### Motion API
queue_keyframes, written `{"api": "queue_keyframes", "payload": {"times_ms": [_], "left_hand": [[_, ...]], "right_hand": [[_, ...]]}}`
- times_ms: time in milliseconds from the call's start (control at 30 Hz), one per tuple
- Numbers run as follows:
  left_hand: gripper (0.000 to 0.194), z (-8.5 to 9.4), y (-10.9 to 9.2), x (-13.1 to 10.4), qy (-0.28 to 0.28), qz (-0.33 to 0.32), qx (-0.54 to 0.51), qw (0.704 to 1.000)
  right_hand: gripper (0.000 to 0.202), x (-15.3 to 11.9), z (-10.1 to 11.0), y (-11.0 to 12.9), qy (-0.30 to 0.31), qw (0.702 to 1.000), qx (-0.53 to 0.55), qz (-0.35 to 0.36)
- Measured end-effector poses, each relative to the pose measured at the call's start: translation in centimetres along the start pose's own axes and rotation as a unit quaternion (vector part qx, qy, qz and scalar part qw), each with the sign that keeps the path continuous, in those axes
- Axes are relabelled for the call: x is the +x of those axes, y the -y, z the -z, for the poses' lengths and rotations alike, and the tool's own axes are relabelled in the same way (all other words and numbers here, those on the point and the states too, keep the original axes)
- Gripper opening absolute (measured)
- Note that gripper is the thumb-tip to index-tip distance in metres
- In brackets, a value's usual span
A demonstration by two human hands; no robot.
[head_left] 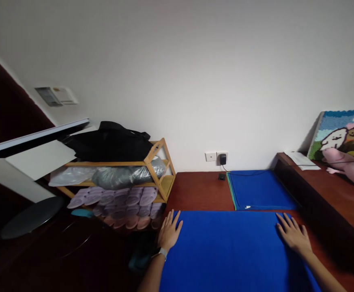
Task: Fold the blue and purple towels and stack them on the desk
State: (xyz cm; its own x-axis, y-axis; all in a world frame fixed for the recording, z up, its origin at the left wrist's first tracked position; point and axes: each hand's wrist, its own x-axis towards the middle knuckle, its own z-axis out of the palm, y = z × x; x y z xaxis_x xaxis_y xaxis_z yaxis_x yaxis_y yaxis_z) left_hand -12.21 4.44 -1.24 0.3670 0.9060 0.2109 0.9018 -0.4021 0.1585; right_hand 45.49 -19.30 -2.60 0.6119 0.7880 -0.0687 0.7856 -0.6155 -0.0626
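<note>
Bright blue rectangular cloth lay nearest, seemingly already flat on the reddish-brown wooden tabletop; its near edge, out of view, left what remained uncertain. The left hand, fingers spread, rested at its far-left corner; past its far edge, the tabletop offered some room; the right hand, fingers fanned, rested at its far-right corner.

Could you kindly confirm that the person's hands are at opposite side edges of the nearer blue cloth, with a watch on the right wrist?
Not quite: the head view shows the watch on the left hand's wrist. The hands are indeed at opposite side edges of the nearer blue cloth.
</note>
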Motion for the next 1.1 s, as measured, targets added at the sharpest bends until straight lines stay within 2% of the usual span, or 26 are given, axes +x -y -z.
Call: {"api": "queue_keyframes", "payload": {"times_ms": [67, 133, 233, 333, 400, 433, 500, 567, 667, 767, 867, 967, 1100], "left_hand": [[0.057, 0.0, -0.2, -0.1, -0.008, -0.004, -0.003, 1.000], [0.058, 0.0, -0.3, -0.1, -0.011, -0.004, -0.006, 1.000], [0.058, 0.0, -0.4, -0.2, -0.006, -0.003, -0.011, 1.000], [0.057, 0.0, -0.3, -0.2, -0.002, -0.003, -0.013, 1.000], [0.057, -0.1, -0.2, -0.1, -0.006, -0.005, -0.012, 1.000], [0.056, -0.2, -0.2, -0.1, -0.010, -0.007, -0.011, 1.000], [0.056, -0.5, 0.0, 0.0, -0.015, -0.008, -0.008, 1.000], [0.055, -0.6, 0.1, 0.1, -0.015, -0.006, -0.004, 1.000], [0.055, -0.7, 0.2, 0.2, -0.014, -0.004, 0.001, 1.000], [0.055, -0.6, 0.2, 0.3, -0.012, -0.003, 0.005, 1.000], [0.056, -0.5, 0.3, 0.5, -0.003, 0.000, 0.009, 1.000], [0.056, -0.3, 0.4, 0.7, 0.016, 0.007, 0.021, 1.000], [0.057, 0.0, 0.6, 0.9, 0.040, 0.003, 0.029, 0.999]], "right_hand": [[0.067, -0.2, 0.9, 2.4, -0.030, 1.000, 0.000, -0.001], [0.066, -1.0, 1.6, 6.9, -0.063, 0.996, 0.025, 0.060], [0.065, -3.7, 2.2, 16.5, -0.053, 0.965, 0.107, 0.233], [0.066, -6.6, 1.8, 25.2, 0.000, 0.927, 0.159, 0.340], [0.068, -7.6, 1.3, 28.1, 0.026, 0.917, 0.171, 0.359], [0.068, -7.8, 1.1, 28.5, 0.032, 0.918, 0.171, 0.356], [0.068, -7.4, 0.7, 27.0, 0.032, 0.927, 0.165, 0.336], [0.068, -6.4, 0.3, 23.2, 0.023, 0.939, 0.153, 0.307], [0.065, -4.4, -0.4, 14.7, 0.000, 0.961, 0.118, 0.249], [0.067, -2.0, -1.0, 5.8, -0.008, 0.985, 0.061, 0.161], [0.069, 0.0, -1.7, -0.3, -0.013, 0.995, 0.038, 0.087], [0.071, 0.8, -2.3, -2.6, -0.019, 0.997, 0.038, 0.066], [0.073, 0.6, -2.6, -2.0, -0.024, 0.998, 0.026, 0.054]]}}
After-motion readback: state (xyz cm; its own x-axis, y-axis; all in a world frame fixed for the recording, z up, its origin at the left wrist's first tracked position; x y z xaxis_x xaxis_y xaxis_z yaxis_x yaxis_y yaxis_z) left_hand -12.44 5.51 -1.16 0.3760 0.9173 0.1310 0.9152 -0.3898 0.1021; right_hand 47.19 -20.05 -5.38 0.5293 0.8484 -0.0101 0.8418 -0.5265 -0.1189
